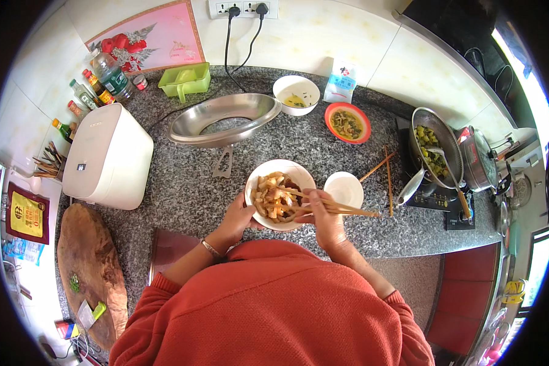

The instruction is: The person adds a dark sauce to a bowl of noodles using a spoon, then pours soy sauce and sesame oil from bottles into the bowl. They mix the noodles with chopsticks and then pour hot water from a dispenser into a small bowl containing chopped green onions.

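Observation:
In front of me is a white bowl (281, 167) of sliced, pale food pieces (274, 199) with dark sauce on them. My left hand (236, 217) grips its left rim, thumb at the edge and fingers partly hidden beneath. A bunch of wooden chopsticks (347, 210) is held in my right hand (322, 219), above the bowl's right side. Their tips reach into the food. Just beyond that hand, a small white bowl (345, 183) stands on the granite counter (196, 192). Two more chopsticks (389, 183) lie to its right.
A wok (432, 146) with chopped greens and a spatula sits on the induction cooker at right. Behind are a steel ring (224, 119), a white bowl (296, 94) and an orange-rimmed bowl (347, 122). At left stand a white appliance (107, 155) and a wooden chopping board (91, 270) holding a knife (90, 314).

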The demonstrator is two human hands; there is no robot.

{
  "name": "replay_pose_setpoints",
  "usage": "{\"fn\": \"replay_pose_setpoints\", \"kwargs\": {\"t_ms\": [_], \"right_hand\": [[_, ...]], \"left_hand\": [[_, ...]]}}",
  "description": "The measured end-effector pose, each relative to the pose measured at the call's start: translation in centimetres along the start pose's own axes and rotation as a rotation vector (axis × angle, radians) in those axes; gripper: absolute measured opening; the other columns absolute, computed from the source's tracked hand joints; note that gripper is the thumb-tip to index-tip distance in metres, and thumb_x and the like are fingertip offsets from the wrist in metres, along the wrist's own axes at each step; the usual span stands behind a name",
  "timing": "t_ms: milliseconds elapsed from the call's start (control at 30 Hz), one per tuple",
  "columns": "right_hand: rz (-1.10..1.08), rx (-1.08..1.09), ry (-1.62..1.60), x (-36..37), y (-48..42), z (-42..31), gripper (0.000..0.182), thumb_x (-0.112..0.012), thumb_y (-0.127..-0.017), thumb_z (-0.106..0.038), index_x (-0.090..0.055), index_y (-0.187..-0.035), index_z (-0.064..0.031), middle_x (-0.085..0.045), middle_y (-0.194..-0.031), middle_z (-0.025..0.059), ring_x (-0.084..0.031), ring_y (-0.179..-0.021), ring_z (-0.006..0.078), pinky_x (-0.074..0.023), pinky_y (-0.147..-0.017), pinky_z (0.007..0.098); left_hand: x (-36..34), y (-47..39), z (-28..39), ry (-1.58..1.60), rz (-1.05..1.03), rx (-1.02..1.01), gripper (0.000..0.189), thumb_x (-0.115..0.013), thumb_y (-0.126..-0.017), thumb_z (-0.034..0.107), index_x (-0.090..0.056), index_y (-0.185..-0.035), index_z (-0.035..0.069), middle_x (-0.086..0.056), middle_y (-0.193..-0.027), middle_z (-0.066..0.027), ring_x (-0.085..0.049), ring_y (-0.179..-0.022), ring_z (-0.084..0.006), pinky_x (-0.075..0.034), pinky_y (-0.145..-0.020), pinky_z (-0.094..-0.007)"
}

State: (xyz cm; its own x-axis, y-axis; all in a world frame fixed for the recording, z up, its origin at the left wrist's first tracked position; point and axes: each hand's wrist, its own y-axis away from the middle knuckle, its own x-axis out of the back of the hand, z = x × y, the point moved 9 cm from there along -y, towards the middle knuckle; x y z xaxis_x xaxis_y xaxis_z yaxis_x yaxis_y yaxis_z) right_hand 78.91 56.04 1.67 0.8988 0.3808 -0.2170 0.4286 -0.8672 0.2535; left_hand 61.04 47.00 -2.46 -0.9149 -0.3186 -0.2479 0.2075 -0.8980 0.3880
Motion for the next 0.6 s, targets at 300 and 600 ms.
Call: {"fn": "replay_pose_setpoints", "kwargs": {"t_ms": [300, 600], "right_hand": [[-0.035, 0.193, 0.29, 1.2, 1.9, -3.0, 0.027, -0.048, -0.098, -0.016, -0.055, -0.115, 0.0045, -0.06, -0.1, 0.014, -0.066, -0.069, 0.0164, -0.0606, -0.061, 0.0264], [0.095, 0.167, 0.15, 3.1, -0.4, 0.7, 0.032, -0.046, -0.1, -0.024, -0.055, -0.105, 0.0056, -0.062, -0.089, 0.0149, -0.067, -0.065, 0.0193, -0.0598, -0.06, 0.0287]], "left_hand": [[0.7, -0.3, -1.2, 0.062, 0.034, 0.05, 0.05, -0.039, -0.086, 0.001, -0.029, -0.136, -0.001, -0.052, -0.12, -0.0193, -0.065, -0.095, -0.0294, -0.062, -0.07, -0.037], [0.4, -0.3, -0.9, -0.028, 0.004, 0.067, 0.052, -0.044, -0.092, 0.01, -0.027, -0.14, 0.003, -0.051, -0.126, -0.0171, -0.064, -0.099, -0.0264, -0.061, -0.073, -0.0365]]}}
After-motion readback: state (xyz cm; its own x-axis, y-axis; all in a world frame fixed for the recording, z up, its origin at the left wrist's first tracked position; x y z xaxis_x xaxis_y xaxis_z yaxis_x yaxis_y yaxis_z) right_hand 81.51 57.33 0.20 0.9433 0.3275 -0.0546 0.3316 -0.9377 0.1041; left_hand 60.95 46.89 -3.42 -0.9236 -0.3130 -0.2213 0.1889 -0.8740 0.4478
